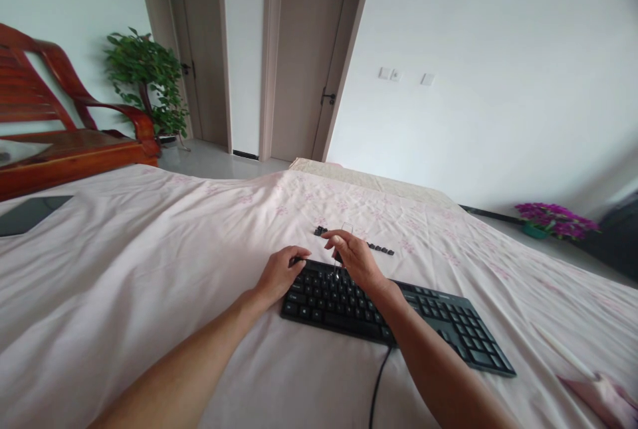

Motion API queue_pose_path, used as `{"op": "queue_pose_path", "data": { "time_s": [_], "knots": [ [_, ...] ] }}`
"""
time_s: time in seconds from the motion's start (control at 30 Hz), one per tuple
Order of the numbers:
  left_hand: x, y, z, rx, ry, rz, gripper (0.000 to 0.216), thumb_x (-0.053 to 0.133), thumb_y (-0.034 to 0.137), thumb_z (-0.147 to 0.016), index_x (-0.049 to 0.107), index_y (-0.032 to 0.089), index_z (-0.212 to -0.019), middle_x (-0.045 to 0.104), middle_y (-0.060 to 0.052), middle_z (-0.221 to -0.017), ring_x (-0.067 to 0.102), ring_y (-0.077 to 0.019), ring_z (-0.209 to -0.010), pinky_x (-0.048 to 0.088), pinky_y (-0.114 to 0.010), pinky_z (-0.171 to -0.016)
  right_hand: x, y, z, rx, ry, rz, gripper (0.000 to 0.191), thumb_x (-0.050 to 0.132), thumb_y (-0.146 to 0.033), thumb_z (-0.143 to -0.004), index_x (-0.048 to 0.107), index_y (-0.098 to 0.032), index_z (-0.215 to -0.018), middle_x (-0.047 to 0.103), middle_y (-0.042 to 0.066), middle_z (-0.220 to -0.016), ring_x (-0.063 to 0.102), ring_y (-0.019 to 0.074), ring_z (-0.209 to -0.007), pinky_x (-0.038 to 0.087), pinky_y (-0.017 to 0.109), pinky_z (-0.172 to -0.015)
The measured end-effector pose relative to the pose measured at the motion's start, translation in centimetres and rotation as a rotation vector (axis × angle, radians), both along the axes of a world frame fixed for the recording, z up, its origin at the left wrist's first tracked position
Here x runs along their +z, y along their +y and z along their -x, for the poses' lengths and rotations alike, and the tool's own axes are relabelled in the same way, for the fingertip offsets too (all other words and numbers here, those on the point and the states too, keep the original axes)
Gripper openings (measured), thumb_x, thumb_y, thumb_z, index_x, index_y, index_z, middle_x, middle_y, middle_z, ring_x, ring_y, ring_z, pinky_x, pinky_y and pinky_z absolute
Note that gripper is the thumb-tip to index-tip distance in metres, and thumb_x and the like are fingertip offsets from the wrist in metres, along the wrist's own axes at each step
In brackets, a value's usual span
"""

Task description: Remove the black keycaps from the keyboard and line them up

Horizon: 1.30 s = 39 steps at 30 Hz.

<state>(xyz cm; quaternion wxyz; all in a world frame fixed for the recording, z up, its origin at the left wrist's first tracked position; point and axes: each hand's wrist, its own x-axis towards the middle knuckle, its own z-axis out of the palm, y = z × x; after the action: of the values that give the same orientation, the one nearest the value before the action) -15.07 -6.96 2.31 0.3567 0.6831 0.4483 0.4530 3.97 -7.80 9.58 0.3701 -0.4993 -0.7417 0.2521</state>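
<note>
A black keyboard (428,323) lies on a bed covered with a pale pink flowered sheet (149,269). My left hand (279,274) rests on the keyboard's far left corner, fingers curled over its edge. My right hand (351,257) hovers over the top row of keys and pinches a thin wire keycap puller (345,233), which stands upright with its loop above my fingers. A row of loose black keycaps (371,245) lies on the sheet just beyond the keyboard. The keyboard's black cable (377,382) runs toward me.
A dark tablet or phone (30,213) lies at the bed's left edge. A red wooden armchair (64,137) and a green plant (149,80) stand at the left. Two closed doors are behind. Purple flowers (553,216) sit on the floor at right. A pink cloth (603,396) lies bottom right.
</note>
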Motion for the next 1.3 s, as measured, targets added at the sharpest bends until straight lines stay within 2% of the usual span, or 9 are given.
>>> {"op": "queue_pose_path", "data": {
  "time_s": [0.1, 0.33, 0.57, 0.67, 0.87, 0.97, 1.1, 1.2, 1.3],
  "knots": [
    [0.1, -0.1, 0.0, 0.0, 0.009, -0.005, 0.028, 0.051, 0.017, -0.076, 0.068, 0.021, -0.097, 0.069, -0.002, -0.101, 0.063, -0.018, -0.096, 0.047, -0.029, -0.09, -0.8, -0.4, 0.1, 0.037, 0.13, 0.106, 0.036, 0.043, -0.045, -0.089, 0.063, -0.016, -0.096, 0.065, 0.005, -0.082, 0.06, 0.0149, -0.072, 0.046, 0.021, -0.054],
    [0.1, -0.1, 0.1, -0.001, 0.012, 0.003, 0.027, 0.052, 0.018, -0.075, 0.069, 0.021, -0.096, 0.07, -0.003, -0.099, 0.063, -0.0187, -0.095, 0.048, -0.03, -0.089, -1.7, -0.4, 0.1, 0.092, 0.106, 0.027, 0.032, 0.047, -0.041, -0.088, 0.063, -0.017, -0.076, 0.063, 0.003, -0.077, 0.058, 0.0131, -0.07, 0.048, 0.022, -0.061],
    [-0.2, 0.0, 0.1, -0.005, 0.021, -0.001, 0.027, 0.051, 0.018, -0.076, 0.068, 0.022, -0.097, 0.069, -0.002, -0.101, 0.063, -0.0177, -0.096, 0.047, -0.029, -0.089, 0.0, -0.5, 0.3, 0.144, -0.235, -0.055, 0.032, 0.047, -0.039, -0.09, 0.066, -0.02, -0.073, 0.066, 0.001, -0.076, 0.059, 0.0138, -0.075, 0.042, 0.023, -0.075],
    [-0.2, 0.0, 0.2, -0.009, 0.028, -0.009, 0.026, 0.051, 0.019, -0.077, 0.068, 0.022, -0.097, 0.07, -0.003, -0.099, 0.063, -0.0176, -0.094, 0.047, -0.028, -0.087, 0.3, -0.7, 0.8, 0.145, -0.305, -0.041, 0.034, 0.045, -0.038, -0.091, 0.067, -0.02, -0.073, 0.066, 0.0, -0.073, 0.059, 0.013, -0.072, 0.041, 0.022, -0.071],
    [-0.1, 0.0, 0.2, 0.0, 0.055, 0.005, 0.025, 0.053, 0.021, -0.077, 0.069, 0.023, -0.096, 0.07, -0.001, -0.1, 0.063, -0.0174, -0.094, 0.047, -0.027, -0.087, -0.5, -0.7, 1.1, 0.241, -0.256, -0.097, 0.034, 0.046, -0.041, -0.091, 0.068, -0.02, -0.075, 0.067, 0.0, -0.073, 0.06, 0.0125, -0.07, 0.041, 0.02, -0.07],
    [0.2, -0.3, 0.2, -0.007, 0.072, -0.021, 0.024, 0.052, 0.021, -0.078, 0.069, 0.024, -0.095, 0.069, -0.002, -0.098, 0.063, -0.0175, -0.093, 0.046, -0.027, -0.087, -1.0, -0.4, 0.4, 0.235, -0.179, -0.021, 0.037, 0.046, -0.045, -0.09, 0.068, -0.019, -0.075, 0.065, 0.0, -0.069, 0.058, 0.0112, -0.061, 0.042, 0.02, -0.063],
    [1.0, -0.8, -0.1, -0.11, 0.18, -0.182, 0.021, 0.055, 0.02, -0.079, 0.07, 0.026, -0.093, 0.069, -0.002, -0.097, 0.06, -0.0193, -0.097, 0.042, -0.03, -0.092, -2.1, -0.3, -0.5, 0.204, -0.043, 0.087, 0.045, 0.039, -0.049, -0.092, 0.068, -0.017, -0.079, 0.057, -0.002, -0.054, 0.047, 0.0085, -0.043, 0.039, 0.019, -0.05],
    [1.5, -0.9, -0.6, -0.198, 0.273, -0.272, 0.016, 0.062, 0.021, -0.075, 0.071, 0.027, -0.088, 0.069, -0.002, -0.095, 0.058, -0.0218, -0.098, 0.038, -0.033, -0.094, -2.8, -0.5, -0.4, 0.198, -0.007, 0.046, 0.046, 0.039, -0.051, -0.091, 0.067, -0.017, -0.077, 0.058, -0.001, -0.058, 0.048, 0.0085, -0.045, 0.04, 0.02, -0.052],
    [1.6, -0.6, -0.9, -0.215, 0.355, -0.28, 0.009, 0.065, 0.023, -0.074, 0.07, 0.025, -0.081, 0.067, -0.002, -0.086, 0.057, -0.022, -0.092, 0.04, -0.031, -0.087, -3.0, -0.6, 0.1, 0.199, -0.026, -0.022, 0.045, 0.04, -0.05, -0.091, 0.064, -0.018, -0.07, 0.062, 0.001, -0.069, 0.054, 0.0102, -0.056, 0.043, 0.021, -0.059]
  ]
}}
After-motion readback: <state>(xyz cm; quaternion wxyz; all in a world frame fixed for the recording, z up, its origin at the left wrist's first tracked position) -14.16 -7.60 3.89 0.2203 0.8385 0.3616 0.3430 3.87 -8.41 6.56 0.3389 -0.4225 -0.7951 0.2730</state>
